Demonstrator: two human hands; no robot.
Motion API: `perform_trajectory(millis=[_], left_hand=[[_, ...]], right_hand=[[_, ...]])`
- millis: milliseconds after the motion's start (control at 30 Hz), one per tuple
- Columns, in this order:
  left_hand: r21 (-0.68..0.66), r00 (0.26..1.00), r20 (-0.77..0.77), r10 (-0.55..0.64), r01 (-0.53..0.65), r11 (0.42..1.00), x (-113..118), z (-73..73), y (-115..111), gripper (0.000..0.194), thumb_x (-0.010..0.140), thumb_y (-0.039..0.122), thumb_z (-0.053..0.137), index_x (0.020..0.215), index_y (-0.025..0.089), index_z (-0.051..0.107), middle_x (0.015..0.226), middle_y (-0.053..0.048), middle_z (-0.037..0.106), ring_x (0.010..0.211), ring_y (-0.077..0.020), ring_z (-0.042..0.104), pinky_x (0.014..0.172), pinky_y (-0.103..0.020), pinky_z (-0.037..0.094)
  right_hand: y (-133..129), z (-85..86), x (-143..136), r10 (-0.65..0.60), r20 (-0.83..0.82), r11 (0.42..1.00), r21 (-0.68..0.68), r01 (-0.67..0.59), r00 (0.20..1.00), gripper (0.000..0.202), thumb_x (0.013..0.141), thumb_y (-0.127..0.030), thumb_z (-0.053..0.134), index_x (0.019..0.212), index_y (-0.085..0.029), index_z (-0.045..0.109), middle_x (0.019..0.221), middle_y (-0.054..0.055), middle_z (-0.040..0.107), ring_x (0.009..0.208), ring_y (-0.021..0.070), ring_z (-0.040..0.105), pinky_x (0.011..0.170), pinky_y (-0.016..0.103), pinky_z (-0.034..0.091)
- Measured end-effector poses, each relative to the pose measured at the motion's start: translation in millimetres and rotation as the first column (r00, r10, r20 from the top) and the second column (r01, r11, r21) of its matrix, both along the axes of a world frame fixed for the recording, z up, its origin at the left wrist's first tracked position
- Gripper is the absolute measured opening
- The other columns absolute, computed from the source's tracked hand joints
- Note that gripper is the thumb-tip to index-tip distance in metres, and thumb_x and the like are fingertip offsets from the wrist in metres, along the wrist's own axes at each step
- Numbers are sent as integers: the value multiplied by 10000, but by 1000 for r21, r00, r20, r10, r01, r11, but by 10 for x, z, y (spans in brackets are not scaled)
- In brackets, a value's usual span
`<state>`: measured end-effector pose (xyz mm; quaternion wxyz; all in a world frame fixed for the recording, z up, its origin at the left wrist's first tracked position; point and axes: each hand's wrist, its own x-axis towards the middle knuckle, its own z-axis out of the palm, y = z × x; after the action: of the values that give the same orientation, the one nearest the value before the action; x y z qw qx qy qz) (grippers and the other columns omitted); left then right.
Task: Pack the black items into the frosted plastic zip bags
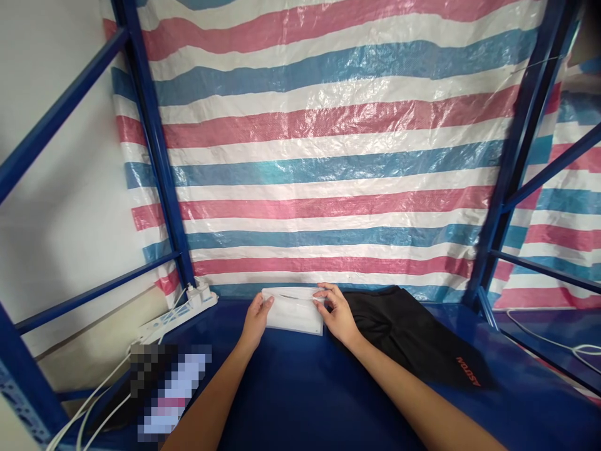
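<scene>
A flat, whitish plastic bag (295,315) is held up over the blue surface near the striped sheet. A band with a dark slit-like line runs along its upper part. My left hand (255,318) grips the bag's left edge, with the thumb on the front and the fingers behind. At the upper right corner, my right hand (339,317) holds the bag between thumb and fingers. Black folded cloth (404,332) with orange lettering lies just right of my right hand. What is inside the bag, if anything, cannot be made out.
Blue metal posts (157,144) frame the blue surface (282,394). Behind hangs a red, white and blue striped plastic sheet (319,163). On the left lie a white power strip (181,316) with plugs and cables, and a blurred-out item (176,394).
</scene>
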<state>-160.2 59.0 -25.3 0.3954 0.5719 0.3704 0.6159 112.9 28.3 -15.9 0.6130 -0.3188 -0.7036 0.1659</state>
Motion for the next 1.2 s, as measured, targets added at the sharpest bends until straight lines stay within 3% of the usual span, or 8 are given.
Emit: perform_trajectory(millis=[333,533,667,767,867,1000,1100,1200], left_hand=[[-16,999,-4,-42,42,999,37,73,-87,510,878,629,780,1152,209,686,1161,-90,789,1061,-303,739,878,-348,557],[-14,999,-45,-23,22,1000,49,80,-88,560,867,661,767,1186,209,681,1151,-94,795,1093,-318,742,925,-370,565],[-29,990,-137,24,-28,999,24,91,-65,583,888,694,700,1209,208,676,1153,-101,803,1084,-329,753,913,-384,578],[-60,962,-255,97,-116,991,-97,113,-10,579,896,698,648,1193,203,693,1149,-117,812,1068,-350,761,902,-410,587],[-90,880,-427,206,-268,959,-294,138,62,479,831,582,725,1125,203,719,1168,-146,809,1173,-400,729,1006,-464,547],[-83,698,-658,281,-439,895,-474,145,57,399,758,365,776,1112,187,730,1210,-200,783,1259,-436,682,1095,-499,479],[-7,561,-766,315,-497,868,-425,145,-70,462,810,293,708,1250,152,708,1353,-247,707,1328,-458,617,1132,-548,427],[119,460,-806,372,-490,864,-192,182,-239,519,913,285,615,1416,160,640,1567,-234,557,1475,-467,441,1196,-609,313]], right_hand=[[-11,22,24,-64,80,996,73,58,995,172,1089,-348,553,1115,-256,697,1343,134,629,1287,299,642,1083,476,556],[-36,52,30,-89,114,990,119,76,989,206,1102,-356,529,1150,-253,701,1317,132,646,1267,292,666,1114,472,543],[-35,86,42,-69,90,995,78,62,993,260,1084,-436,557,1117,-249,734,1302,135,669,1203,296,691,965,436,622],[-19,82,26,-3,33,997,-80,5,999,328,1031,-534,613,1155,-255,732,1230,111,714,895,244,745,681,368,655],[9,67,16,-19,-15,976,-218,15,1000,402,1003,-601,603,1146,-236,694,1098,80,756,625,190,699,512,343,611],[37,191,129,-136,-18,974,-183,130,991,389,985,-584,618,1097,-220,701,1026,89,772,660,213,686,633,383,610],[8,423,386,-207,26,968,-139,209,978,378,998,-570,597,1074,-224,728,904,61,767,709,234,679,737,396,586],[-67,580,773,-203,248,959,-144,243,947,372,1017,-566,572,1002,-243,757,866,44,776,767,250,708,768,383,562]])
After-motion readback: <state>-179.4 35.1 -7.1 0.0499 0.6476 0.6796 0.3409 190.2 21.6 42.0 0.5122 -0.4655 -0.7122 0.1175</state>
